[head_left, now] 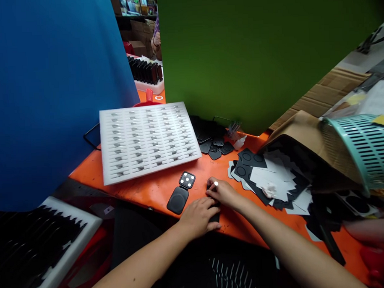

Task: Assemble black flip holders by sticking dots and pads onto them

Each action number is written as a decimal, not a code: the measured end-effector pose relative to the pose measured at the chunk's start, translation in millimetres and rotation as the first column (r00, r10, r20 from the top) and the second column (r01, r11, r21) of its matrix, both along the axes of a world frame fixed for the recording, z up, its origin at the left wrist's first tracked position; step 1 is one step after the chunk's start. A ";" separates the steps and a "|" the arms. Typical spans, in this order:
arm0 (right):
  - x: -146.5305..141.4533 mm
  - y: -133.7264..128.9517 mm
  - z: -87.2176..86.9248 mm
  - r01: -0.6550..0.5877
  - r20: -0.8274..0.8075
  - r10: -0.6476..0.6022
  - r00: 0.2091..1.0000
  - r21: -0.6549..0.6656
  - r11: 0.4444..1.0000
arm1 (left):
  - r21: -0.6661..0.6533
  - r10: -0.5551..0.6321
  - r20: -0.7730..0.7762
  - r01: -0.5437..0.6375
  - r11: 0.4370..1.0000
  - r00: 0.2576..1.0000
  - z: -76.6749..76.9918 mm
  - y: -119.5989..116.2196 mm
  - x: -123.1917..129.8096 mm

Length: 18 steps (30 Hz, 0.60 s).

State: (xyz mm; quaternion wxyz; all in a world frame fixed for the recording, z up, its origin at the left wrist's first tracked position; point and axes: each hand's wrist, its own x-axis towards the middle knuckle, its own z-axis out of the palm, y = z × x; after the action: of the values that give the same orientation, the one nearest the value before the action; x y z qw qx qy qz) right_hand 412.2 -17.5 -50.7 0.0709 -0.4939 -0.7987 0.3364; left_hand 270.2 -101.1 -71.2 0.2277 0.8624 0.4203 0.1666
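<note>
My left hand [199,215] lies over a black flat hinged piece [216,216] at the table's front edge, its fingers curled across and holding it. Bent over the far end of that piece is my right hand [224,193], fingers pinched together. A small white round dot [216,184] shows at its fingers; whatever is in the pinch is hidden. Left of my hands, a similar black hinged piece [178,200] lies unfolded, with several white dots on its smaller square panel [187,180].
A white slotted foam tray [150,141] stands behind. Black pieces [215,147] are heaped beside it. Black and white sheets [271,175] lie to the right, near a brown paper bag [305,131] and a teal basket [371,150]. Another foam tray [88,231] holds black pieces at lower left.
</note>
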 end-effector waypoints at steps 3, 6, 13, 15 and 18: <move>1.3 0.4 -0.6 -0.023 0.003 0.023 1.000 0.014 1.000 | -0.001 -0.001 0.003 0.001 1.000 1.000 -0.2 0.3 0.1; 1.2 3.5 -1.3 -0.065 0.034 0.064 0.997 0.035 0.997 | -0.007 -0.003 0.002 0.003 1.000 1.000 -0.7 0.4 0.2; 8.3 20.0 6.5 -0.147 0.050 0.155 0.987 -0.135 0.980 | -0.004 -0.009 0.010 0.009 1.000 1.000 -0.7 0.7 0.2; 17.4 23.7 7.7 -0.105 -0.067 0.089 0.994 -0.304 0.947 | -0.004 -0.009 0.009 0.009 1.000 1.000 -0.9 0.8 0.1; 31.0 24.9 5.3 0.010 -0.295 -0.188 0.937 -0.513 0.858 | -0.006 -0.006 0.005 0.006 1.000 1.000 -0.5 1.0 -0.2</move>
State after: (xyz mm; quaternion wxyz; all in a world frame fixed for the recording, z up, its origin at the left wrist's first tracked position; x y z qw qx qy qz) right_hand 443.2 7.4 -45.4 0.0917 -0.4715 -0.6321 0.6081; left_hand 269.9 -100.1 -71.8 0.2320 0.8625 0.4177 0.1668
